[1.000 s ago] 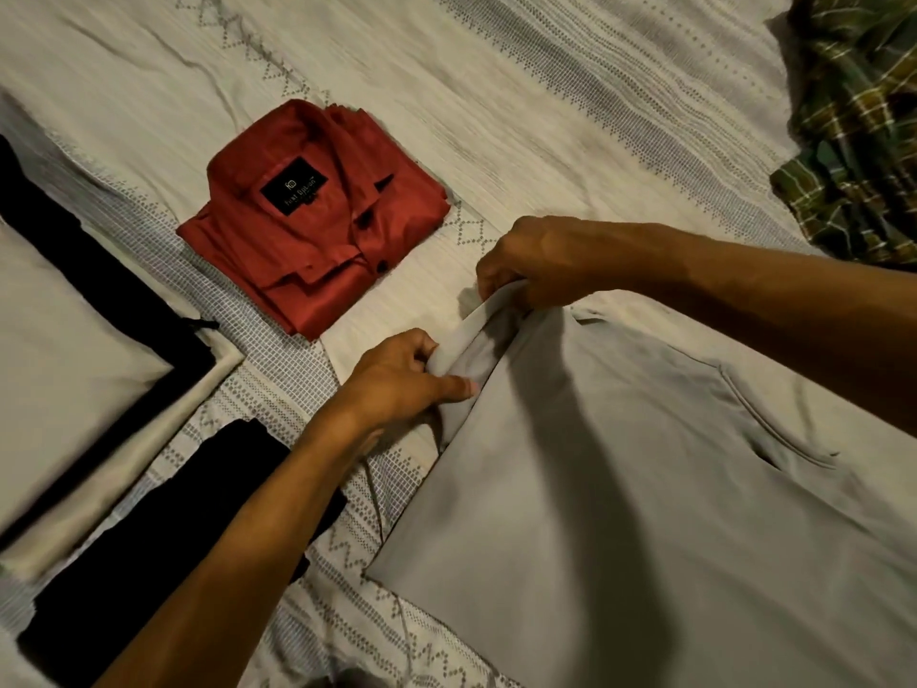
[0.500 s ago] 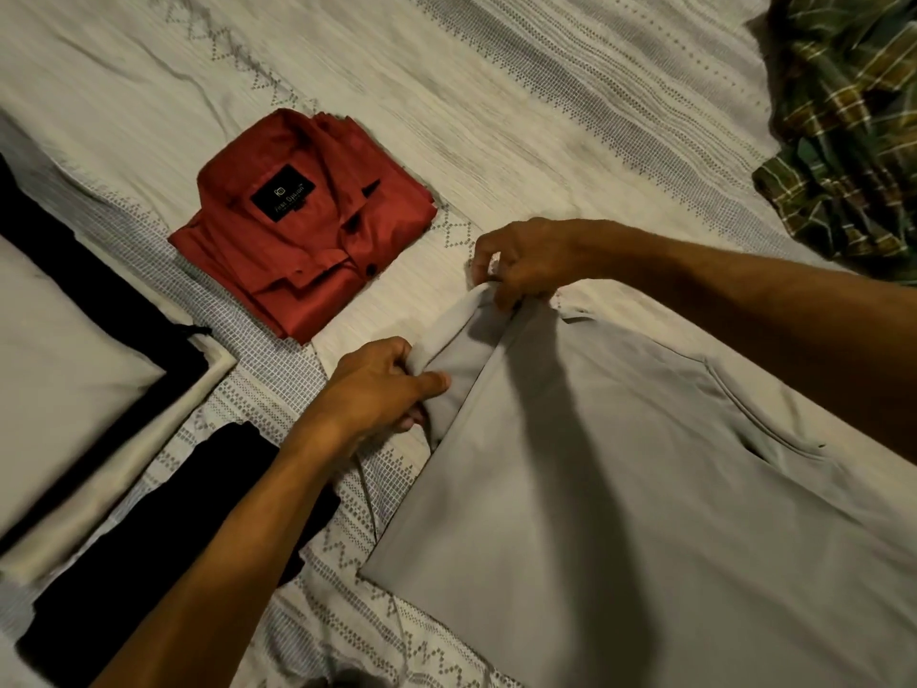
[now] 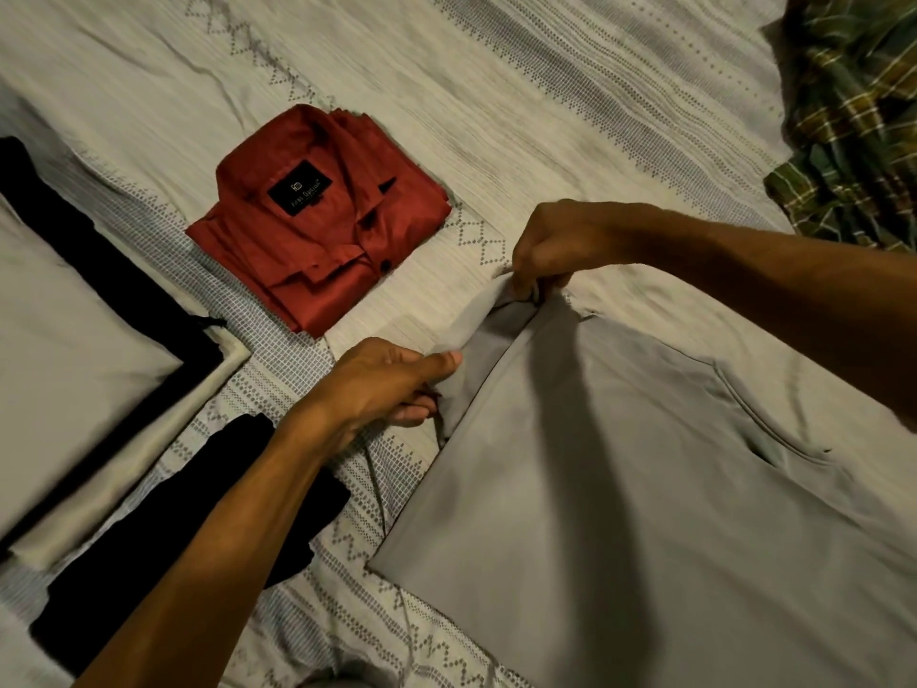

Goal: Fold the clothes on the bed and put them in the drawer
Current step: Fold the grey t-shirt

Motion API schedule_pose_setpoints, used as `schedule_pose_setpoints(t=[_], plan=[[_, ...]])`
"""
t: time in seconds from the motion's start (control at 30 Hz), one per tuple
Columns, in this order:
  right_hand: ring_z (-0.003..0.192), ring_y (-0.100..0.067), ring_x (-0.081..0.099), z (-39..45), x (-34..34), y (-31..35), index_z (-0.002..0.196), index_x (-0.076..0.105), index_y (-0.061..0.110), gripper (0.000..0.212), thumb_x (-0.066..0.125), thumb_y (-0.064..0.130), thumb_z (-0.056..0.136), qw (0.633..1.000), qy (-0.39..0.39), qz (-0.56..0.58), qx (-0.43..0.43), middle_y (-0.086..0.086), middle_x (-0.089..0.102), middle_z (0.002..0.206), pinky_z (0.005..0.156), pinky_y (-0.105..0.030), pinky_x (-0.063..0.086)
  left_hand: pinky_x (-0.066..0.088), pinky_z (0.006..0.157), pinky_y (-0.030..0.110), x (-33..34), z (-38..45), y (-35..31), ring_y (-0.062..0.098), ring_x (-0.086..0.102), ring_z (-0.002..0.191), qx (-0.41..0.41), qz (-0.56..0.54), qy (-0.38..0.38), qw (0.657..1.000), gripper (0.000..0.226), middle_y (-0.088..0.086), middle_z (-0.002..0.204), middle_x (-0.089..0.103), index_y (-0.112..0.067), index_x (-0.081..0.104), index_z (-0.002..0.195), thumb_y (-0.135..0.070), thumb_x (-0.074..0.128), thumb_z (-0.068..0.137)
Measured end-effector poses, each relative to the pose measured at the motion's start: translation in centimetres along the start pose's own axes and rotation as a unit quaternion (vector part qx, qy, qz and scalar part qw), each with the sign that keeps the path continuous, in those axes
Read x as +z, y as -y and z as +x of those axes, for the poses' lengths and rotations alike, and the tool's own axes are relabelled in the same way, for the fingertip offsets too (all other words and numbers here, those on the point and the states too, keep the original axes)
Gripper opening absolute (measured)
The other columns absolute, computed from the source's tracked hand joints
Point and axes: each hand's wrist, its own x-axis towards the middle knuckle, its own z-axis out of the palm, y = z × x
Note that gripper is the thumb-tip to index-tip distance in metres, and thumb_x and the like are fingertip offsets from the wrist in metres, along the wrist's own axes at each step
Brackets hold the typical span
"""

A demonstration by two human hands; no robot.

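Grey garment (image 3: 645, 489), spread flat on the bed (image 3: 496, 91), long axis running from the hands toward lower right. Left hand (image 3: 382, 384) pinched the near end of its raised edge; right hand (image 3: 556, 250) pinched the far end, fingers curled, fabric taut between them. Against the earlier frame, both grips had barely shifted. Red shirt (image 3: 322, 230) lay folded beyond, apart.

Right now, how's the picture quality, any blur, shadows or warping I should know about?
Head view: dim, warm light; a long dark shadow falls down the grey garment; the left hand and right hand look fairly sharp, while the cream and black pile at the left edge is smeared; the wide lens bends the bedspread stripes; no glare.
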Motion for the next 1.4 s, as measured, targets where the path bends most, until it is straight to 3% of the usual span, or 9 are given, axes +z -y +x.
schedule_pose_setpoints(t=[0.17, 0.27, 0.43, 0.6, 0.83, 1.0, 1.17, 1.3, 1.4], plan=[[0.086, -0.022, 0.077, -0.8, -0.1, -0.6, 0.089, 0.082, 0.007, 0.022, 0.071, 0.026, 0.093, 0.995, -0.043, 0.066, -0.053, -0.008, 0.079, 0.084, 0.069, -0.022, 0.058, 0.065, 0.062, 0.032, 0.3, -0.2, 0.8, 0.029, 0.078, 0.069, -0.021, -0.026, -0.116, 0.993, 0.051, 0.016, 0.076, 0.078, -0.002, 0.075, 0.091, -0.049, 0.058, 0.103], [0.078, -0.021, 0.075, -1.2, 0.3, -1.0, 0.086, 0.082, 0.009, 0.039, 0.058, 0.034, 0.103, 0.992, -0.08, 0.086, -0.045, -0.007, 0.078, 0.079, 0.075, -0.028, 0.06, 0.062, 0.056, 0.028, 0.1, -0.6, 1.0, 0.021, 0.073, 0.055, 0.007, 0.004, -0.103, 0.995, 0.036, 0.016, 0.071, 0.076, -0.004, 0.077, 0.082, -0.038, 0.077, 0.094], [0.071, -0.019, 0.069, 0.2, 1.1, -0.4, 0.077, 0.078, 0.004, 0.037, 0.08, 0.039, 0.088, 0.992, -0.12, -0.043, -0.008, -0.004, 0.073, 0.069, 0.064, -0.023, 0.052, 0.061, 0.055, 0.024, 0.6, 0.2, -0.8, 0.021, 0.078, 0.066, -0.033, 0.107, -0.038, 0.993, 0.023, 0.011, 0.075, 0.078, -0.006, 0.074, 0.094, -0.015, 0.09, 0.08], [0.071, -0.017, 0.065, 1.8, 1.8, 2.0, 0.092, 0.071, 0.017, 0.022, 0.087, 0.03, 0.082, 0.979, -0.043, -0.199, -0.014, -0.002, 0.071, 0.085, 0.054, -0.023, 0.047, 0.053, 0.052, 0.018, 0.0, 1.1, -2.2, 0.008, 0.071, 0.054, -0.003, 0.27, -0.038, 0.962, 0.01, 0.001, 0.066, 0.076, -0.021, 0.082, 0.082, -0.025, 0.091, 0.079], [0.089, -0.026, 0.07, 2.4, 2.4, 2.3, 0.098, 0.077, 0.009, 0.014, 0.071, 0.021, 0.094, 0.943, -0.067, -0.313, -0.095, -0.008, 0.075, 0.096, 0.075, -0.032, 0.054, 0.063, 0.064, 0.031, -0.3, 0.9, -1.3, 0.013, 0.062, 0.051, -0.002, 0.182, -0.058, 0.982, 0.013, 0.004, 0.062, 0.07, -0.02, 0.081, 0.074, -0.028, 0.086, 0.083], [0.09, -0.015, 0.066, 2.1, 2.6, 0.1, 0.094, 0.08, 0.018, 0.01, 0.082, 0.023, 0.086, 0.986, -0.12, -0.09, -0.078, 0.007, 0.07, 0.083, 0.068, -0.022, 0.048, 0.064, 0.064, 0.036, 0.1, 0.4, -0.5, 0.014, 0.06, 0.048, -0.018, 0.084, -0.113, 0.99, 0.019, 0.004, 0.063, 0.072, -0.011, 0.077, 0.084, -0.029, 0.082, 0.084], [0.089, -0.023, 0.061, 1.2, 2.4, -2.2, 0.12, 0.072, 0.009, 0.035, 0.06, 0.03, 0.094, 0.988, 0.028, 0.153, -0.007, -0.004, 0.068, 0.097, 0.08, -0.036, 0.046, 0.064, 0.059, 0.031, -0.2, 0.1, 0.2, 0.017, 0.072, 0.057, 0.007, 0.144, -0.093, 0.985, 0.018, 0.004, 0.075, 0.078, -0.022, 0.079, 0.086, -0.036, 0.071, 0.095], [0.092, -0.03, 0.065, 0.2, 1.9, -2.7, 0.126, 0.066, 0.029, 0.052, 0.062, 0.012, 0.077, 0.982, 0.065, 0.162, -0.066, -0.015, 0.071, 0.105, 0.078, -0.044, 0.052, 0.061, 0.063, 0.027, -0.6, -0.3, 0.2, 0.013, 0.073, 0.071, 0.145, 0.189, -0.063, 0.969, 0.013, -0.013, 0.09, 0.077, -0.039, 0.065, 0.109, -0.046, 0.057, 0.102], [0.115, -0.026, 0.063, 0.1, 2.4, -2.2, 0.12, 0.072, 0.023, 0.047, 0.072, -0.004, 0.082, 0.989, 0.088, 0.008, -0.118, -0.002, 0.069, 0.121, 0.099, -0.044, 0.055, 0.055, 0.07, 0.017, -0.6, -0.8, 0.3, 0.0, 0.07, 0.082, 0.178, 0.267, -0.002, 0.947, 0.024, -0.012, 0.097, 0.072, -0.043, 0.068, 0.11, -0.06, 0.068, 0.093]])
